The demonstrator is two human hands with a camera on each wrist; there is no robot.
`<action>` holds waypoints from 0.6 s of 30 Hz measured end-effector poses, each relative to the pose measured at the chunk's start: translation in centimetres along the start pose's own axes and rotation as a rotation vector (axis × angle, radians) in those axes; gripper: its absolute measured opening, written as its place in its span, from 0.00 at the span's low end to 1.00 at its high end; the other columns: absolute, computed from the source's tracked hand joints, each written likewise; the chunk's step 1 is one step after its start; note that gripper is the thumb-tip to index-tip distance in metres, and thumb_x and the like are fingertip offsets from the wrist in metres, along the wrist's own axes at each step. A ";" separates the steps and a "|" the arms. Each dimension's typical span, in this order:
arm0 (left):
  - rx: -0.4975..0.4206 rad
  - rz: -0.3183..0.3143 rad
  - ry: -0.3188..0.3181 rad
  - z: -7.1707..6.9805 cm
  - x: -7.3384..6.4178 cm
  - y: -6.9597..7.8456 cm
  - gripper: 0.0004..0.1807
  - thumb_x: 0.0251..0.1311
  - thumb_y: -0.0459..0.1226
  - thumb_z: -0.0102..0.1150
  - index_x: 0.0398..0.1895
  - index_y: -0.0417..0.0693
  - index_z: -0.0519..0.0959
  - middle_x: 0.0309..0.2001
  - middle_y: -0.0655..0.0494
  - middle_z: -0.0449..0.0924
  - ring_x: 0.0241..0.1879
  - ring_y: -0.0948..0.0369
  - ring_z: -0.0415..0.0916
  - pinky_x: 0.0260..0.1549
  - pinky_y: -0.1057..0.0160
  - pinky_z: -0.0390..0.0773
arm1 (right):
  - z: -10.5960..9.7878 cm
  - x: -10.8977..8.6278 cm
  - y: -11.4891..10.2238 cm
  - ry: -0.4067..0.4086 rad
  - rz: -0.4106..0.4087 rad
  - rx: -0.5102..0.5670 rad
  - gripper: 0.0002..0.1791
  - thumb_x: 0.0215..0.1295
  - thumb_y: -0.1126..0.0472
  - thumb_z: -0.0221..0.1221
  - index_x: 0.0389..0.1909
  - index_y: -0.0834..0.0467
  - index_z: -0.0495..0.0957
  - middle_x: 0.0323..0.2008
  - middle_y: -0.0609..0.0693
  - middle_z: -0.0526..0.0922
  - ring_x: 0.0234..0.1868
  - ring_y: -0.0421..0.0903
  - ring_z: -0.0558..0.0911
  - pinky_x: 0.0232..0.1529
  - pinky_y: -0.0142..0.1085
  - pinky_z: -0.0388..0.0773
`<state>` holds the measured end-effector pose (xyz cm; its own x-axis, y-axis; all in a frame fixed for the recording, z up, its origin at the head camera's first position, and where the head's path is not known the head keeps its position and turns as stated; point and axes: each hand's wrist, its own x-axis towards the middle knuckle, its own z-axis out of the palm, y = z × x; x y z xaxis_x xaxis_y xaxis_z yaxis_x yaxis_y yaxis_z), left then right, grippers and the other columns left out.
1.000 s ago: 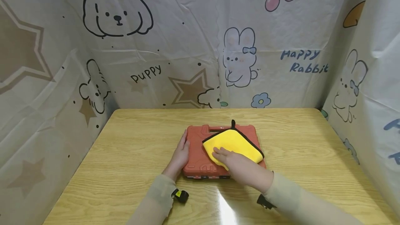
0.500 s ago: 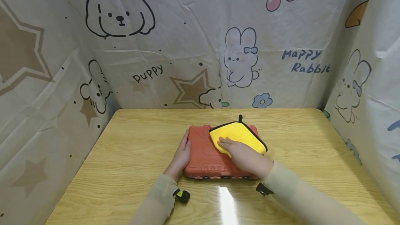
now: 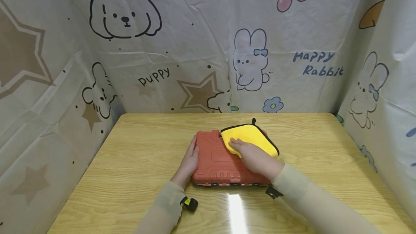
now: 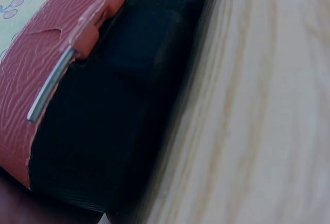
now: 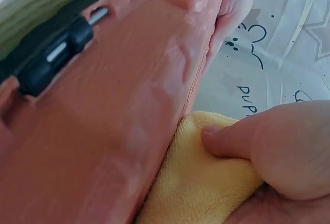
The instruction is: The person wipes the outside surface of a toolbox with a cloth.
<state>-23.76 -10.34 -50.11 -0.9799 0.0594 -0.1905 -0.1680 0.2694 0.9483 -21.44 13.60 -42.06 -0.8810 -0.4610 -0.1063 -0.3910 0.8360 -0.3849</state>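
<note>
A red hard-shell case (image 3: 212, 158) with a dark lower half lies on the table, its hinged long side towards me. On its lid, at the far right, is a folded yellow cloth (image 3: 250, 136) with black edging and a small loop. My right hand (image 3: 258, 158) presses flat on this cloth, fingers extended. In the right wrist view the thumb (image 5: 232, 140) lies on the fluffy cloth (image 5: 198, 167). My left hand (image 3: 188, 163) rests along the case's left side with straight fingers, the thumb at the lid's edge. Its fingers are mostly out of the left wrist view.
The wooden table (image 3: 136, 161) stretches around the case on all sides. Hangings with cartoon prints (image 3: 156, 93) enclose the back and both sides. Metal hinge pins (image 4: 51, 85) run along the case's near edge. A camera (image 3: 190, 204) is strapped to the left wrist.
My right hand has slid the yellow cloth away from me and to the right across the lid, uncovering more of its middle. The left hand has stayed at the case's side.
</note>
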 end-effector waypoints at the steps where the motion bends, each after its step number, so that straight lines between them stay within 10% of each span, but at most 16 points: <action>1: 0.003 -0.002 0.002 0.0 0.0 0.0 0.31 0.84 0.42 0.30 0.86 0.59 0.42 0.85 0.47 0.40 0.83 0.44 0.36 0.79 0.38 0.40 | 0.0 0.0 0.0 -0.002 0.006 0.008 0.29 0.77 0.71 0.51 0.76 0.60 0.66 0.79 0.55 0.63 0.80 0.55 0.62 0.78 0.49 0.61; 18: 0.014 -0.002 0.008 0.2 -0.1 0.4 0.31 0.84 0.40 0.29 0.86 0.56 0.41 0.85 0.46 0.40 0.83 0.44 0.36 0.79 0.38 0.41 | 0.8 -2.6 -0.6 0.001 -0.065 -0.048 0.27 0.76 0.73 0.51 0.75 0.64 0.67 0.77 0.59 0.65 0.78 0.60 0.64 0.75 0.56 0.65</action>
<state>-23.75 -10.07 -49.73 -0.9804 0.0507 -0.1903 -0.1685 0.2834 0.9441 -18.69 14.02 -42.28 -0.8538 -0.5141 -0.0816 -0.4593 0.8178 -0.3468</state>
